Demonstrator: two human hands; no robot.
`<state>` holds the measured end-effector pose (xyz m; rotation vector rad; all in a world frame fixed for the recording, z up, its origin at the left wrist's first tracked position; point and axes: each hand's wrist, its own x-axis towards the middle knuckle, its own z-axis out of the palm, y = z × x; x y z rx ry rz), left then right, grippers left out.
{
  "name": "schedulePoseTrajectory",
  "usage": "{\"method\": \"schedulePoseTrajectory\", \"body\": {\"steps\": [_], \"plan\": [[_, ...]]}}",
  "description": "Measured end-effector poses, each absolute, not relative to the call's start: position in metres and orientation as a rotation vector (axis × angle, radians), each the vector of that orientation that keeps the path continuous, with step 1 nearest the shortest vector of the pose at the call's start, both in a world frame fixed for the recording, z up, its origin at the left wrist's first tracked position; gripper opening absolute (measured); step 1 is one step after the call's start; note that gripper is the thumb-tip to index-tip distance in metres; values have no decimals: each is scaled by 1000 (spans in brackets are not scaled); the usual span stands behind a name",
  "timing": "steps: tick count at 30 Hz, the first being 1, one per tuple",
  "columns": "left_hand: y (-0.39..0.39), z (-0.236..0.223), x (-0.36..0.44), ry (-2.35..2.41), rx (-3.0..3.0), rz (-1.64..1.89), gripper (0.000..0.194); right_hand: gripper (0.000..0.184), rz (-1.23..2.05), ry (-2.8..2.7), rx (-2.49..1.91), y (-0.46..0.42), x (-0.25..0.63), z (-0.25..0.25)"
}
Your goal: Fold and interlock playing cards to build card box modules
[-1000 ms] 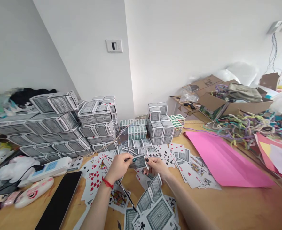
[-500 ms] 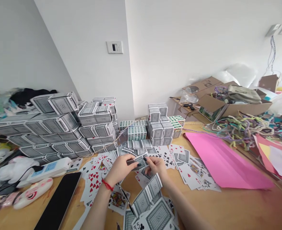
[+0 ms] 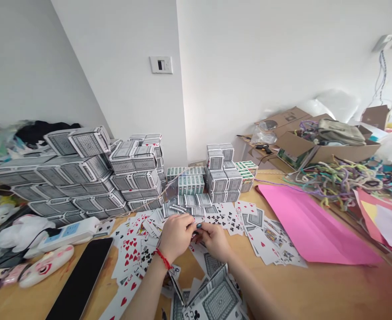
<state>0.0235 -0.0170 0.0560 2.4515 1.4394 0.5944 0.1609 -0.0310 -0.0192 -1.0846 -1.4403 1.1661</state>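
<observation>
My left hand (image 3: 176, 235), with a red cord bracelet at the wrist, is closed and meets my right hand (image 3: 216, 242) over the middle of the table. Both pinch a playing card between the fingertips; the fingers hide nearly all of it. Beneath and around them lie loose playing cards, some face up, such as a ten of hearts (image 3: 131, 251). Closer to me, between my forearms, is a heap of grey-backed cards (image 3: 220, 301), some folded. A thin dark strip or tool (image 3: 176, 286) crosses its left side; its kind is unclear.
Blocks built from folded cards (image 3: 86, 171) are stacked at the left, with smaller ones (image 3: 224, 180) behind my hands. A black phone-like slab (image 3: 82, 278) and a power strip (image 3: 71, 235) lie left. Pink paper (image 3: 309, 226), tangled cords (image 3: 336, 180) and a cardboard box (image 3: 336, 153) occupy the right.
My hands have drawn together over the card, which showed its grey patterned back before and is now mostly covered. My left wrist has shifted right. The folded cards in the near heap appear lower.
</observation>
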Motion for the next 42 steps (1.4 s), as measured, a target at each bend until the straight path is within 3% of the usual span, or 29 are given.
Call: {"method": "schedulePoseTrajectory", "body": {"steps": [4, 8, 12, 18, 22, 30, 36, 42], "plan": [[-19, 63, 20, 1451, 2449, 531, 25, 23, 1216, -1430, -1056, -29, 162, -22], [-14, 66, 1, 1379, 2308, 543, 12, 27, 1243, -1394, -1049, -24, 169, -25], [-8, 61, -15, 1394, 2169, 514, 29, 29, 1175, -1324, -1100, -18, 176, -30], [-2, 51, -15, 1363, 2167, 528, 26, 46, 1003, -1344, -1207, -16, 178, -34], [-3, 48, -12, 1296, 2157, 534, 29, 38, 892, -1458, -1268, -20, 177, -27], [-10, 46, 0, 1252, 2110, 518, 70, 38, 876, -1546, -1273, -27, 173, -14], [-13, 50, 4, 1220, 2215, 449, 55, 36, 865, -1607, -1217, -25, 177, -18], [-13, 51, 4, 1250, 2258, 423, 55, 34, 827, -1633, -1192, -23, 178, -20]]}}
